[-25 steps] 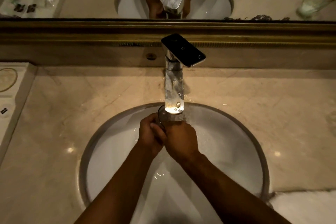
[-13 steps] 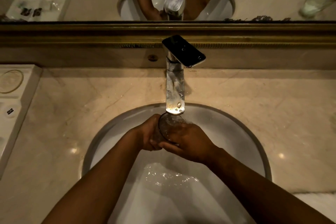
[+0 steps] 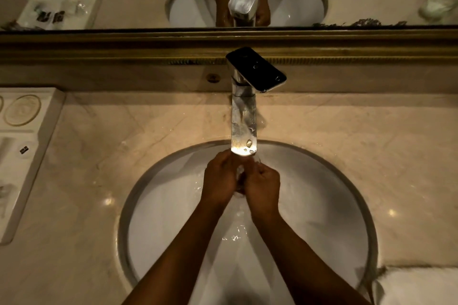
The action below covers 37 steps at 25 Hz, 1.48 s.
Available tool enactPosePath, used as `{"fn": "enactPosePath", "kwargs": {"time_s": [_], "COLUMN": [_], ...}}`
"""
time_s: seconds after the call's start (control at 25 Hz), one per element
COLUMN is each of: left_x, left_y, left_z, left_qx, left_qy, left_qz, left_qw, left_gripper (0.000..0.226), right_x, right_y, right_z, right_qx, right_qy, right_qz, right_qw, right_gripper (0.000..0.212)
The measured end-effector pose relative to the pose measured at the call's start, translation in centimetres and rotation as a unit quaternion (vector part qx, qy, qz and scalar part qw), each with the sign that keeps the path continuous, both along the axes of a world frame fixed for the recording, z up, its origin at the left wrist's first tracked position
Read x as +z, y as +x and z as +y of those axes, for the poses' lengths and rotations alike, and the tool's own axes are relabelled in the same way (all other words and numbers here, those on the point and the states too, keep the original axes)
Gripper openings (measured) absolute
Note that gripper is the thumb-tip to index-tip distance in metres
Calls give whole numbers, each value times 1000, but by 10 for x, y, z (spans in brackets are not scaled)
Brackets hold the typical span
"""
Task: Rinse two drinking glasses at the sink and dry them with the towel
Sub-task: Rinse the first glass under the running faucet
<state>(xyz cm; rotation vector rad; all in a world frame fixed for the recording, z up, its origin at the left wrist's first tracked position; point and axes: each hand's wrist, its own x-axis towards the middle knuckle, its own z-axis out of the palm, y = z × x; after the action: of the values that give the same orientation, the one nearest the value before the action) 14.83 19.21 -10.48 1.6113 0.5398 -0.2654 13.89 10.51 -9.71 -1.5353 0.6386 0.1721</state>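
Clear glass now stands nearly upright under the tap, almost hidden; half a second ago it lay tilted, mouth toward the camera. Left hand and right hand are pressed together, both wrapped round it over the sink. Likely still rinsing glass one. Towel lies right of the sink on the surface, unused.

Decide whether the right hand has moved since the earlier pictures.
Yes. The right hand has turned and drawn in toward the tap, its wrist now pointing straight down the basin rather than out to the right.
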Motion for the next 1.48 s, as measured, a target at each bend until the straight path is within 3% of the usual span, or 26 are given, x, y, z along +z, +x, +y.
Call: {"fn": "enactPosePath", "kwargs": {"time_s": [0.16, 0.28, 0.36, 0.48, 0.56, 0.68, 0.84, 1.0, 1.08, 1.2, 1.28, 1.32, 1.4, 1.48], "left_x": [7, 3, 2, -8, -9, -9, -2, 3, 2, 4, 5, 3, 1, 5], "left_y": [7, 17, 20, 21, 21, 19, 8, 1, 0, -8, -9, -4, 6, 14], "left_z": [13, 14, 13, 11, 4, -4, -7, -8, -6, -4, -5, -4, 0, 4], "left_qx": [-89, 10, 80, 154, 199, 210, 172, 159, 138, -23, -84, -70, 42, 177], "left_qy": [-154, -254, -293, -243, -225, -161, -101, -61, 3, 82, 128, 157, 104, -52], "left_qz": [37, 109, 190, 203, 172, 135, 85, -11, -39, -85, -62, -50, -8, 67], "left_qw": [983, 961, 934, 936, 938, 955, 976, 985, 990, 993, 986, 984, 994, 980], "left_gripper": [18, 14, 17, 23, 24, 26, 23, 36, 40, 29, 24, 30, 35, 27], "right_x": [7, 14, 15, 2, -2, -7, -3, -3, -4, -14, -15, -14, -8, -3], "right_y": [19, 21, 16, 4, -8, -9, 14, 26, 32, 38, 34, 30, 23, 19], "right_z": [-14, -9, -6, -5, -1, 0, -15, -12, -13, -14, -8, -5, 0, 0], "right_qx": [-12, 17, 38, 24, 6, 3, 42, -24, -35, -40, -38, -31, -9, 51], "right_qy": [17, 46, 19, -5, 77, 219, 229, 257, 235, 101, 69, 61, 58, 46], "right_qz": [71, 108, 77, 34, 39, 58, 164, 231, 215, 185, 187, 178, 119, 30], "right_qw": [997, 993, 996, 999, 996, 974, 959, 938, 947, 977, 979, 982, 991, 997], "right_gripper": [45, 46, 44, 26, 17, 36, 38, 39, 41, 51, 48, 44, 35, 23]}}
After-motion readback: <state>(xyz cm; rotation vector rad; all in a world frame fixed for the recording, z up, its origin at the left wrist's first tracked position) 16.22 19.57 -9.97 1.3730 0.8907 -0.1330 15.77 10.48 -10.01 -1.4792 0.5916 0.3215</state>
